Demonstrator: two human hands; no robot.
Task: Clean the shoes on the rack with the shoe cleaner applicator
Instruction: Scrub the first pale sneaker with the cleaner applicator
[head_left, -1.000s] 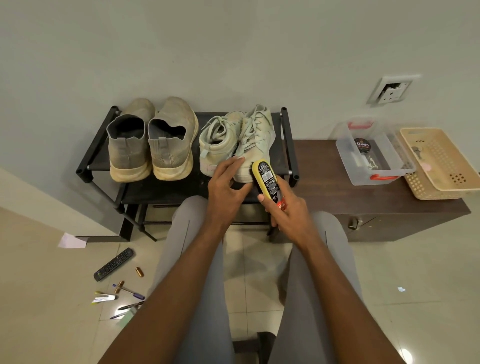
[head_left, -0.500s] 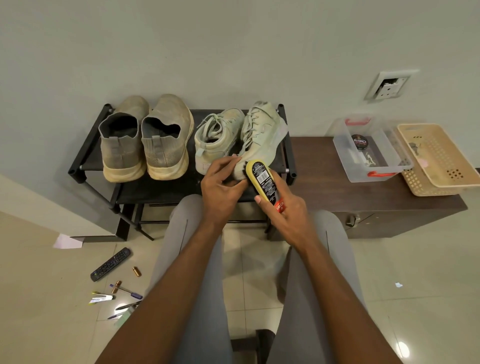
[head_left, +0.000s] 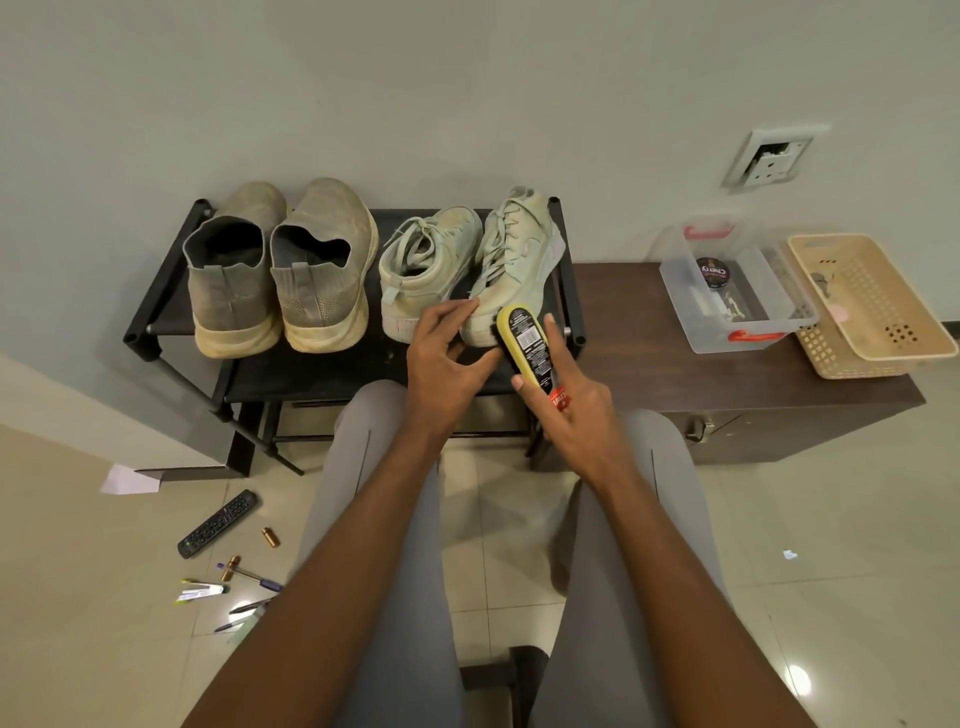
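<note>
Since a sec ago we've tipped the right-hand sneaker up onto its side, sole edge lifted, leaning by its mate on the black rack. Our left hand touches its heel w/ fingertips, fingers loosely bent, pinching nothing. Our right hand has its grip wrapped round the yellow shoe cleaner applicator, its black head against the sneaker's heel end. Two grey slip-ons sit at the rack's left. Right of the rack, a brown bench carries a clear box & a beige basket. Remote & pens lie on the floor.
</note>
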